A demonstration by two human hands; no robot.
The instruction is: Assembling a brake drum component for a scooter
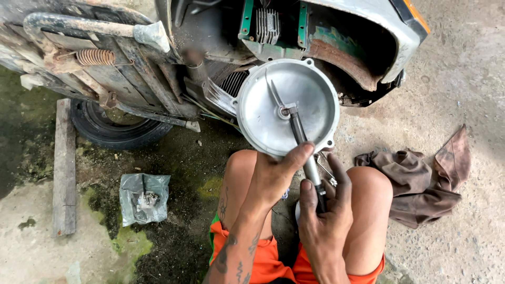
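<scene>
While the person is squatting on the concrete floor (463,68), the left hand (273,179) is gripping the lower rim of a round, dished, silver-grey metal cover (263,113), thumb pressed over its edge and fingers hidden behind it. The right hand (326,213) is wrapping its fingers tightly around the handle of a slim steel wrench (305,150), whose head is sitting on the cover's centre. The cover is hanging above the knees, just before the rusty scooter body (121,68). A clear plastic bag of small parts (143,197) is lying near the floor's left edge, and a brown rag (421,184) is lying at the right.

Head camera looks steeply down (close) over squatting knees.
</scene>
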